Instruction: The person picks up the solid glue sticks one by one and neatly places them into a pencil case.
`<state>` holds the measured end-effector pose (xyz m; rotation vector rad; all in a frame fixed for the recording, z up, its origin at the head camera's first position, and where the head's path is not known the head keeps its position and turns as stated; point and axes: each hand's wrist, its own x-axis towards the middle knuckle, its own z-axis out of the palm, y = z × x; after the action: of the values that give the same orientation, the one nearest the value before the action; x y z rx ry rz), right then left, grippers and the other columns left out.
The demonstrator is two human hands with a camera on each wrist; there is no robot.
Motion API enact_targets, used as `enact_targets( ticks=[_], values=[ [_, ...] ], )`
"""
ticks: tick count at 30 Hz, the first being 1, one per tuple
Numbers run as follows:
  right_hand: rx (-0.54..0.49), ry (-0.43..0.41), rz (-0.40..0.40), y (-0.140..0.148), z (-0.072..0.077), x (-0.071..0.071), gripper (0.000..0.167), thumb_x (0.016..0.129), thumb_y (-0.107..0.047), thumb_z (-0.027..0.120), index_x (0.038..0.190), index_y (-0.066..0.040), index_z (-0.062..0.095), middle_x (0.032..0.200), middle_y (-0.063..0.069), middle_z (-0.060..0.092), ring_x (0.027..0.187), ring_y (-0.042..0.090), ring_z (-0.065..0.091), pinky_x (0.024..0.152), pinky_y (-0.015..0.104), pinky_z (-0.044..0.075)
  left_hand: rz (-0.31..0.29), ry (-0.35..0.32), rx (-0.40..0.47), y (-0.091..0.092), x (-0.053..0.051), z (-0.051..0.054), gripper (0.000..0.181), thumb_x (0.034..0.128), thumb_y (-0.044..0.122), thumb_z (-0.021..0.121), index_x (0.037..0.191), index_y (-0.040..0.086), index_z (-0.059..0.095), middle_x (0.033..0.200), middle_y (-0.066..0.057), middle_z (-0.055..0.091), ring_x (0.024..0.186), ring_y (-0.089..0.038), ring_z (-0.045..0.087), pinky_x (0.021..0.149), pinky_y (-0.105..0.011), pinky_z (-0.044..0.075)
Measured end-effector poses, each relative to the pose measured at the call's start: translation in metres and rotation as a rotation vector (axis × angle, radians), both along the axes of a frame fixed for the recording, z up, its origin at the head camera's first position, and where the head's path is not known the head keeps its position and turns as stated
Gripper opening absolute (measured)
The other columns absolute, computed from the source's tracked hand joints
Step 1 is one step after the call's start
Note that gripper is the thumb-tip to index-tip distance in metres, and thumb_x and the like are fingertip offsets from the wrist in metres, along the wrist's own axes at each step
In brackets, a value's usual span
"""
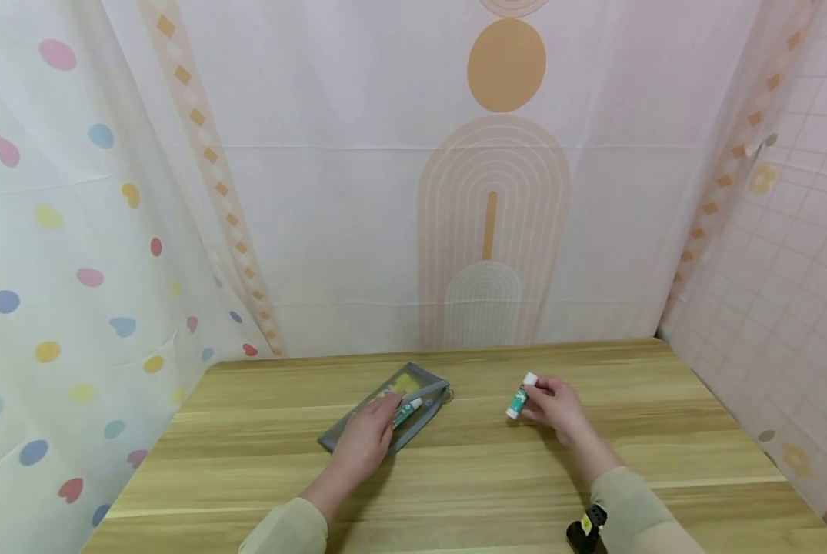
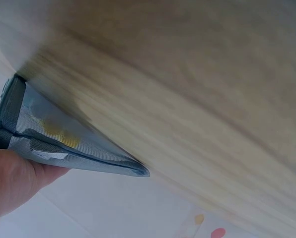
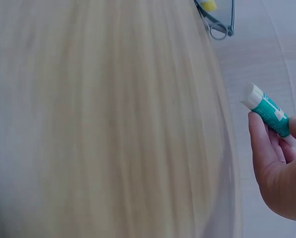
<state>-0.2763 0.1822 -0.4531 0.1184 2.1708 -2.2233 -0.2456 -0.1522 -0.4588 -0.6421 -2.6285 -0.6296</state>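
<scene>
A grey mesh zip pouch (image 1: 430,382) lies slanted on the wooden table, with yellow shapes showing through its mesh. My left hand (image 1: 366,437) rests over the pouch, its fingers pointing toward the far side. Beside those fingers is a green glue stick with a white end (image 1: 406,412); whether it lies on the mesh or inside is unclear. My right hand (image 1: 557,408) pinches another green-and-white glue stick (image 1: 521,395) between thumb and fingers, to the right of the pouch. The right wrist view shows this glue stick (image 3: 273,114) tilted in the fingers.
A small metal ring (image 1: 448,395) hangs at the pouch's right corner. Near the right sleeve is a black device (image 1: 586,529) with a yellow mark. Patterned curtains (image 1: 358,246) stand behind the wooden table (image 1: 247,431) and along both sides.
</scene>
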Motion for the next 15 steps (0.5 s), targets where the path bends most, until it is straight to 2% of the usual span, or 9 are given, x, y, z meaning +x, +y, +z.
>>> enact_targets(
  ticks=[9, 15],
  values=[
    [-0.022, -0.037, 0.020, -0.018, 0.002, 0.003, 0.025, 0.101, 0.001, 0.052, 0.120, 0.017, 0.046, 0.101, 0.014, 0.057, 0.080, 0.012, 0.061, 0.073, 0.026, 0.058, 0.002, -0.010, 0.000, 0.001, 0.000, 0.000, 0.044, 0.0932, 0.000, 0.062, 0.137, 0.002, 0.056, 0.131, -0.020, 0.060, 0.121, -0.038, 0.057, 0.094, -0.062, 0.047],
    [-0.038, -0.033, 0.036, -0.031, 0.001, 0.004, 0.023, 0.100, 0.002, 0.053, 0.117, 0.017, 0.048, 0.097, 0.014, 0.059, 0.079, 0.013, 0.062, 0.073, 0.029, 0.059, 0.000, -0.005, 0.000, 0.001, -0.001, 0.000, 0.043, 0.0937, 0.001, 0.062, 0.136, 0.003, 0.056, 0.132, -0.019, 0.061, 0.121, -0.037, 0.057, 0.094, -0.062, 0.046]
  ],
)
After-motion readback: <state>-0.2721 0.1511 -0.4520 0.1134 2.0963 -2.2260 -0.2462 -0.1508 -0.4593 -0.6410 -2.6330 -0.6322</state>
